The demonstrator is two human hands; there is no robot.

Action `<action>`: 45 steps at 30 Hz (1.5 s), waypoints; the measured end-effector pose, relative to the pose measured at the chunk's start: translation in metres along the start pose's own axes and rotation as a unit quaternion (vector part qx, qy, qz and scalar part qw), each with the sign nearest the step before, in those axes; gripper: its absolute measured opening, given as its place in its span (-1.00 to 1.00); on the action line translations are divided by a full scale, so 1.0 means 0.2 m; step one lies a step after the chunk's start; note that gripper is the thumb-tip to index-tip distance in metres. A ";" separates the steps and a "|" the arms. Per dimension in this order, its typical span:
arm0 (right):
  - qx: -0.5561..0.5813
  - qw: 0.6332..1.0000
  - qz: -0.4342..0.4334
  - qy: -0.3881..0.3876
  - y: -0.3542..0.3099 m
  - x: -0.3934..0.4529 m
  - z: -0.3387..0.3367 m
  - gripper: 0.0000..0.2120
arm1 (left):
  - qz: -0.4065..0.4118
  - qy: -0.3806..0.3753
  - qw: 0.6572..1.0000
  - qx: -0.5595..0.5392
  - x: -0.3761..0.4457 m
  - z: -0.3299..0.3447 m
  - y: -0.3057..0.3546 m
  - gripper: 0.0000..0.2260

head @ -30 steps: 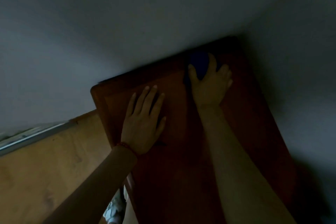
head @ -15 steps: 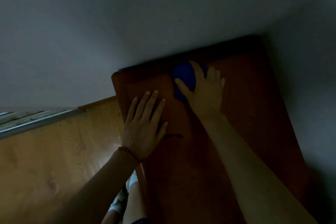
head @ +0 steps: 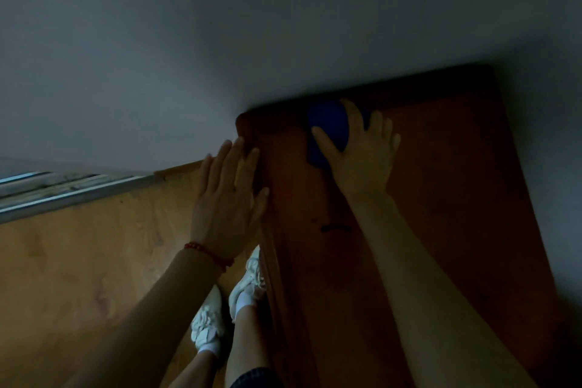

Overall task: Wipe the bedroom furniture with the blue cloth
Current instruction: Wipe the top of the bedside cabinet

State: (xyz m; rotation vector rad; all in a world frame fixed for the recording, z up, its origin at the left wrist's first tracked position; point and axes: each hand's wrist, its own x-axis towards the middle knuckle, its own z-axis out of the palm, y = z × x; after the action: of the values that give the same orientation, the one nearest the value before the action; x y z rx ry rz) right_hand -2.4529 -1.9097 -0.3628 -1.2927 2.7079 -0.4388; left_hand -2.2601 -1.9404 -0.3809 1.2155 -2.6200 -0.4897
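Observation:
A reddish-brown wooden cabinet top (head: 441, 198) runs from the wall toward me in dim light. My right hand (head: 362, 154) presses the blue cloth (head: 327, 132) flat near the top's far edge, fingers spread over it, most of the cloth showing to the left of the palm. My left hand (head: 230, 198) lies flat with fingers apart at the cabinet's left edge, partly overhanging it, and holds nothing. A red bead bracelet sits on the left wrist.
A grey wall (head: 220, 41) stands behind the cabinet and another closes in on the right. Light wooden floor (head: 78, 261) lies to the left, with a metal sliding-door track (head: 63, 192). My feet in white shoes (head: 226, 302) stand against the cabinet's side.
The right hand has slid the cloth leftward along the far edge. The left hand has moved from the top's surface out to its left edge. The view has shifted left and down.

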 end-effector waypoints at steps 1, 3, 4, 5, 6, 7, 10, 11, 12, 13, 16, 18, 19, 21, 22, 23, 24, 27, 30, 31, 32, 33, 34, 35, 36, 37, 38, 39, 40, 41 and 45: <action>0.018 0.999 0.046 -0.006 -0.04 -0.02 0.00 -0.36 | -0.004 -0.001 1.000 0.007 -0.01 -0.02 -0.04 -0.51; 0.057 0.991 0.119 -0.015 -0.15 -0.06 0.04 -0.38 | -0.006 -0.003 1.000 0.020 -0.04 -0.05 -0.11 -0.53; 0.061 0.992 0.107 -0.034 -0.22 -0.10 0.05 -0.38 | -0.013 -0.005 1.000 0.021 -0.05 -0.06 -0.14 -0.53; 0.054 0.995 0.066 -0.055 -0.28 -0.13 0.07 -0.39 | -0.023 -0.009 1.000 0.019 -0.06 -0.07 -0.16 -0.53; 0.037 0.997 0.025 -0.063 -0.31 -0.15 0.08 -0.39 | -0.032 -0.011 0.999 0.020 -0.06 -0.08 -0.18 -0.53; 0.017 0.998 -0.001 -0.058 -0.32 -0.16 0.09 -0.38 | -0.037 -0.013 0.999 0.023 -0.07 -0.09 -0.20 -0.52; 0.002 0.999 -0.005 -0.036 -0.32 -0.13 0.09 -0.38 | -0.046 -0.014 0.999 0.025 -0.11 -0.10 -0.23 -0.52; 0.008 0.999 0.009 -0.052 -0.33 -0.13 0.09 -0.39 | -0.050 -0.012 0.998 0.022 -0.12 -0.11 -0.23 -0.53; 0.018 0.997 0.024 -0.068 -0.34 -0.15 0.10 -0.39 | -0.053 -0.009 0.998 0.018 -0.13 -0.11 -0.22 -0.53; 0.026 0.997 0.033 -0.069 -0.34 -0.19 0.09 -0.39 | -0.055 -0.009 0.998 0.015 -0.14 -0.12 -0.22 -0.53; 0.006 0.998 0.012 -0.060 -0.33 -0.39 0.06 -0.40 | -0.051 -0.012 0.999 0.012 -0.15 -0.13 -0.23 -0.52; -0.010 0.998 0.013 -0.066 -0.31 -0.50 0.04 -0.41 | -0.045 -0.015 0.999 0.013 -0.16 -0.14 -0.24 -0.52; -0.009 0.998 0.016 -0.064 -0.31 -0.50 0.05 -0.42 | -0.043 -0.016 0.999 0.013 -0.16 -0.14 -0.24 -0.53; -0.004 0.999 0.011 -0.051 -0.36 -0.41 0.06 -0.41 | -0.038 -0.018 0.999 0.018 -0.17 -0.14 -0.25 -0.53; -0.002 0.999 0.007 -0.048 -0.40 -0.33 0.08 -0.40 | -0.035 -0.019 0.999 0.020 -0.17 -0.14 -0.26 -0.54; 0.006 0.998 0.011 -0.063 -0.44 -0.24 0.10 -0.39 | -0.032 -0.019 0.999 0.022 -0.18 -0.15 -0.26 -0.54; 0.016 0.996 0.020 -0.088 -0.47 -0.16 0.11 -0.37 | -0.031 -0.018 0.999 0.021 -0.18 -0.15 -0.25 -0.54; 0.031 0.994 0.047 -0.097 -0.50 -0.11 0.12 -0.35 | -0.032 -0.019 0.999 0.018 -0.21 -0.18 -0.25 -0.54; 0.024 0.995 0.051 -0.084 -0.45 -0.28 0.08 -0.39 | -0.034 -0.023 0.999 0.018 -0.24 -0.20 -0.27 -0.53; 0.016 0.996 0.042 -0.076 -0.43 -0.35 0.06 -0.39 | -0.037 -0.026 0.999 0.016 -0.25 -0.21 -0.27 -0.53; 0.010 0.996 0.033 -0.080 -0.43 -0.40 0.04 -0.40 | -0.041 -0.029 0.999 0.017 -0.26 -0.23 -0.28 -0.53; 0.007 0.994 0.033 -0.101 -0.42 -0.43 0.02 -0.39 | -0.044 -0.032 0.998 0.020 -0.26 -0.24 -0.28 -0.53; 0.007 0.991 0.035 -0.129 -0.41 -0.44 0.01 -0.39 | -0.047 -0.034 0.998 0.023 -0.27 -0.26 -0.29 -0.53; 0.007 0.988 0.034 -0.150 -0.41 -0.44 -0.01 -0.39 | -0.049 -0.037 0.998 0.024 -0.27 -0.27 -0.29 -0.52; 0.006 0.987 0.027 -0.156 -0.41 -0.43 -0.03 -0.40 | -0.051 -0.041 0.998 0.024 -0.28 -0.29 -0.29 -0.52; 0.004 0.988 0.012 -0.155 -0.41 -0.43 -0.05 -0.41 | -0.050 -0.043 0.997 0.025 -0.29 -0.31 -0.29 -0.52; -0.001 0.988 -0.006 -0.152 -0.41 -0.43 -0.07 -0.41 | -0.049 -0.044 0.998 0.026 -0.30 -0.33 -0.29 -0.52; -0.007 0.988 -0.022 -0.152 -0.42 -0.43 -0.10 -0.42 | -0.046 -0.044 0.998 0.027 -0.31 -0.36 -0.29 -0.52; -0.012 0.988 -0.034 -0.153 -0.42 -0.45 -0.12 -0.43 | -0.044 -0.045 0.998 0.027 -0.32 -0.38 -0.30 -0.53; -0.014 0.987 -0.042 -0.153 -0.43 -0.47 -0.15 -0.43 | -0.043 -0.045 0.998 0.028 -0.33 -0.41 -0.30 -0.53; -0.022 0.986 -0.073 -0.151 -0.50 -0.51 -0.31 -0.42 | -0.053 -0.048 0.997 0.030 -0.38 -0.57 -0.31 -0.52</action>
State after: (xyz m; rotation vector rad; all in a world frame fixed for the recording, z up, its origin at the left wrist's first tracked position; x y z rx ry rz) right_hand -2.3291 -1.8769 -0.2753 -1.4425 2.3971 -0.1778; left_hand -2.1323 -1.9432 -0.3030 1.3890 -2.6785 -0.5039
